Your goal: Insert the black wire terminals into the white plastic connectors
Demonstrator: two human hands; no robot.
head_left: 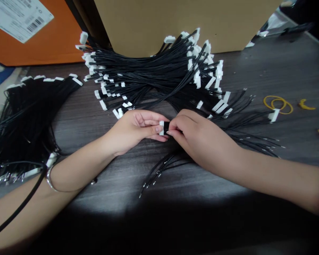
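Note:
My left hand (138, 128) pinches a small white connector housing (161, 128) between thumb and fingers. Black wires (166, 126) come out of its right side. Right beside it, my right hand (192, 131) is closed, thumb and forefinger gripping those black wires close to the housing. Loose wire ends with small metal terminals (154, 182) trail on the table below my right hand. Just beyond both hands lies a large heap of black cables (149, 71) with white connectors at their ends.
A second bundle of black cables (34, 113) lies at the left. Behind stand an orange box (61, 32) with a label and a brown cardboard box (175, 21). Yellow rubber bands (278, 104) lie at the right on the dark wood-grain table (255, 74).

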